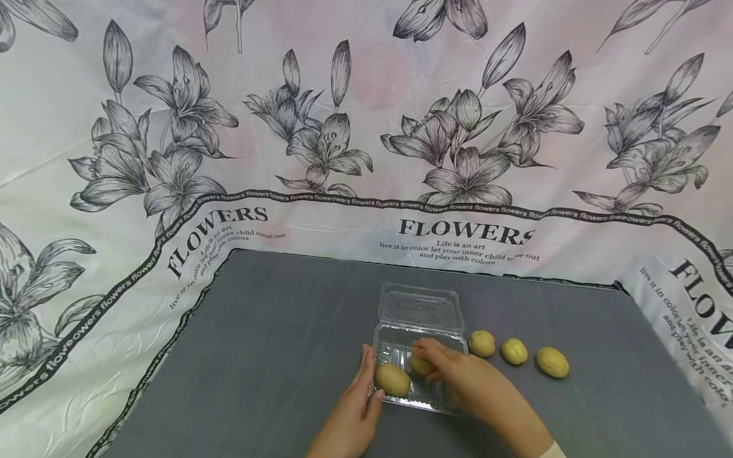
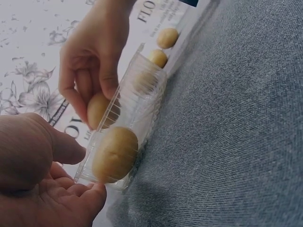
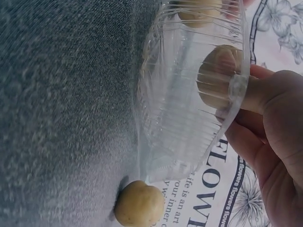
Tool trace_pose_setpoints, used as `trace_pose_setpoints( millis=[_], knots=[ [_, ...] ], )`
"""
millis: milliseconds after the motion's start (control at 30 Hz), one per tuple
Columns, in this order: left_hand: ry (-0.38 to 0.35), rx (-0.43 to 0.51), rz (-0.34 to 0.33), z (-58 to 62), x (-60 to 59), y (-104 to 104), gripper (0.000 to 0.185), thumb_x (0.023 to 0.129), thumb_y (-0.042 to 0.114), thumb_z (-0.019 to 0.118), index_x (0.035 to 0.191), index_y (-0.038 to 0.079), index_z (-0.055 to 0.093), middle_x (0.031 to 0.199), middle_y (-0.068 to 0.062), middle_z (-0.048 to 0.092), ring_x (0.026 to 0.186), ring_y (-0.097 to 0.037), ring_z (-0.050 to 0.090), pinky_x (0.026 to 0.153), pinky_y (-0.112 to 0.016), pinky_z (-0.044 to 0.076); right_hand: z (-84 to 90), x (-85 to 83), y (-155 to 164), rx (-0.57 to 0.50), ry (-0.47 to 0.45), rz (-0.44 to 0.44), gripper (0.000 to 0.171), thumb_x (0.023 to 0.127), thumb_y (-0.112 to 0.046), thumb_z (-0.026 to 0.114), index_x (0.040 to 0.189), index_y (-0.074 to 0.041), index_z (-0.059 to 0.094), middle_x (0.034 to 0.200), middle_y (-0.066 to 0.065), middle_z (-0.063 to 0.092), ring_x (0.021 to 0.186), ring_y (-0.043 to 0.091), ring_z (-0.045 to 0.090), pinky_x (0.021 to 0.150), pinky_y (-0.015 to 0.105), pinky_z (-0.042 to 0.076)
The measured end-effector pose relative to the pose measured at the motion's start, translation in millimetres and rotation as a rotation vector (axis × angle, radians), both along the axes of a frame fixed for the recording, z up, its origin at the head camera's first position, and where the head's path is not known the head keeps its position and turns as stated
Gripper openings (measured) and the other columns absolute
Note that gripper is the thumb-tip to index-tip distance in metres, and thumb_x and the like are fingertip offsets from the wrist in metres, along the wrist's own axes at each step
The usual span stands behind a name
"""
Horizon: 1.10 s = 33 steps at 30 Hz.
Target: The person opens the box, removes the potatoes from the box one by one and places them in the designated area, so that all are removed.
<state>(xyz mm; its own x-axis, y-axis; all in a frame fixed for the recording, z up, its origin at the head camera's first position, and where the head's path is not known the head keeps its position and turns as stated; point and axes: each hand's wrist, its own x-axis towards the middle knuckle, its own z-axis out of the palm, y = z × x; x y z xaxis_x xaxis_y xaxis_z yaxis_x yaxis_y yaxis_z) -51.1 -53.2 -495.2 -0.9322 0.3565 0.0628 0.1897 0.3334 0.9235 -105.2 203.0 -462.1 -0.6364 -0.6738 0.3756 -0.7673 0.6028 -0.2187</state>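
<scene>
A clear, ribbed plastic hinged box (image 1: 395, 343) is set on the dark grey worktop (image 1: 269, 356), its transparent lid (image 1: 420, 308) folded back on the far side. An oval yellow-brown potato (image 1: 393, 380) is lodged inside, at the near left corner, and a second, rounded tan potato (image 1: 422, 366) is grasped by the curled fingers of the right hand (image 1: 460, 372) within the box; whether its underside is touching the box floor cannot be told. The left wall is touched by the left hand (image 1: 354, 410), whose fingers are extended along it, with the thumb at the near corner. The near right part of the box is crossed and partly hidden by the right forearm. To the right, a loose row is formed by a round yellow potato (image 1: 482, 343) just beside the box, a smaller yellow potato (image 1: 514, 351) and an oval yellow potato (image 1: 552, 362) farthest out; access from that side is narrowed by them. The far edge is bordered by a white cloth printed with grey lilies (image 1: 355, 226), from which the lid is separated by a strip of worktop. The widest open room is found left of the box.
</scene>
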Motion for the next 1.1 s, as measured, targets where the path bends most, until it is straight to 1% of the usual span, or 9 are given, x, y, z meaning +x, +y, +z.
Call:
trace_pose_setpoints(
  millis=[167, 267, 433, 500, 667, 733, 967, 1033, 1100],
  knots=[
    [0.003, -0.002, 0.009, -0.1, 1.5, 0, 0.072, 0.112, 0.015, 0.052, 0.167, -0.002, 0.008, 0.175, -0.018, 0.000, 0.160, -0.034, 0.011, 0.125, -0.057, 0.015, 3.1, 3.8, 4, -0.014, -0.033, -0.029, 0.070, 0.079, 0.003, 0.090, 0.139, -0.009, 0.058, 0.135, 0.009, 0.071, 0.072, 0.000, 0.067, 0.060, 0.019, 0.057],
    [0.002, 0.000, 0.011, 0.5, 2.5, 0, 0.072, 0.112, 0.015, 0.051, 0.167, -0.003, 0.008, 0.175, -0.019, 0.000, 0.160, -0.034, 0.010, 0.124, -0.057, 0.015, 4.2, 5.8, 7, -0.028, -0.023, -0.051, 0.072, 0.079, 0.002, 0.091, 0.141, -0.011, 0.058, 0.134, 0.006, 0.072, 0.070, -0.003, 0.065, 0.058, 0.014, 0.053],
    [-0.009, 0.001, 0.003, 2.1, 3.1, 0, 0.072, 0.113, 0.016, 0.049, 0.167, -0.003, 0.006, 0.175, -0.018, -0.002, 0.160, -0.036, 0.009, 0.124, -0.059, 0.015, 4.6, 8.2, 16, -0.020, 0.058, -0.104, 0.073, 0.079, 0.001, 0.090, 0.144, -0.013, 0.059, 0.132, 0.000, 0.073, 0.089, 0.008, 0.075, 0.067, 0.019, 0.059],
    [-0.011, 0.000, 0.003, 2.5, 3.1, 0, 0.072, 0.113, 0.016, 0.049, 0.167, -0.002, 0.006, 0.175, -0.018, -0.003, 0.160, -0.036, 0.009, 0.124, -0.059, 0.016, 4.5, 8.9, 20, -0.013, 0.091, -0.125, 0.068, 0.081, 0.000, 0.088, 0.142, -0.014, 0.061, 0.133, -0.001, 0.073, 0.091, 0.009, 0.075, 0.070, 0.021, 0.061],
    [0.001, -0.002, 0.012, 2.6, 2.8, 1, 0.072, 0.113, 0.015, 0.050, 0.167, -0.002, 0.006, 0.175, -0.018, -0.002, 0.160, -0.036, 0.010, 0.124, -0.060, 0.016, 7.7, 11.7, 28, -0.024, 0.113, -0.162, 0.061, 0.083, -0.006, 0.086, 0.139, -0.014, 0.062, 0.136, -0.001, 0.069, 0.073, -0.004, 0.064, 0.065, 0.019, 0.058],
    [0.002, -0.003, 0.014, 2.2, 2.6, 1, 0.072, 0.113, 0.015, 0.050, 0.168, -0.002, 0.006, 0.175, -0.018, -0.001, 0.160, -0.036, 0.010, 0.124, -0.061, 0.016, 8.7, 12.8, 31, -0.029, 0.113, -0.184, 0.060, 0.085, -0.009, 0.085, 0.140, -0.015, 0.061, 0.138, -0.002, 0.069, 0.074, -0.004, 0.064, 0.066, 0.020, 0.059],
    [-0.025, 0.001, 0.006, -0.6, 1.9, 1, 0.073, 0.112, 0.013, 0.050, 0.168, -0.001, 0.004, 0.175, -0.018, -0.004, 0.160, -0.035, 0.008, 0.124, -0.060, 0.016, 8.1, 14.3, 42, -0.045, 0.110, -0.242, 0.056, 0.087, -0.009, 0.081, 0.139, -0.019, 0.063, 0.144, -0.004, 0.067, 0.094, 0.011, 0.075, 0.071, 0.028, 0.063],
    [-0.023, 0.004, 0.008, -1.0, 1.8, 1, 0.073, 0.112, 0.013, 0.050, 0.168, -0.001, 0.005, 0.175, -0.018, -0.004, 0.160, -0.036, 0.008, 0.124, -0.061, 0.016, 8.0, 14.1, 45, -0.054, 0.122, -0.236, 0.050, 0.089, -0.012, 0.080, 0.136, -0.019, 0.064, 0.144, -0.003, 0.067, 0.089, 0.009, 0.075, 0.069, 0.026, 0.062],
    [-0.016, 0.004, 0.009, -1.3, 1.8, 1, 0.073, 0.113, 0.014, 0.050, 0.168, -0.001, 0.005, 0.175, -0.019, -0.003, 0.160, -0.036, 0.009, 0.124, -0.061, 0.016, 7.8, 14.0, 48, -0.066, 0.151, -0.222, 0.040, 0.096, -0.019, 0.073, 0.135, -0.015, 0.065, 0.142, -0.001, 0.068, 0.079, 0.004, 0.072, 0.065, 0.023, 0.059]
  ],
)
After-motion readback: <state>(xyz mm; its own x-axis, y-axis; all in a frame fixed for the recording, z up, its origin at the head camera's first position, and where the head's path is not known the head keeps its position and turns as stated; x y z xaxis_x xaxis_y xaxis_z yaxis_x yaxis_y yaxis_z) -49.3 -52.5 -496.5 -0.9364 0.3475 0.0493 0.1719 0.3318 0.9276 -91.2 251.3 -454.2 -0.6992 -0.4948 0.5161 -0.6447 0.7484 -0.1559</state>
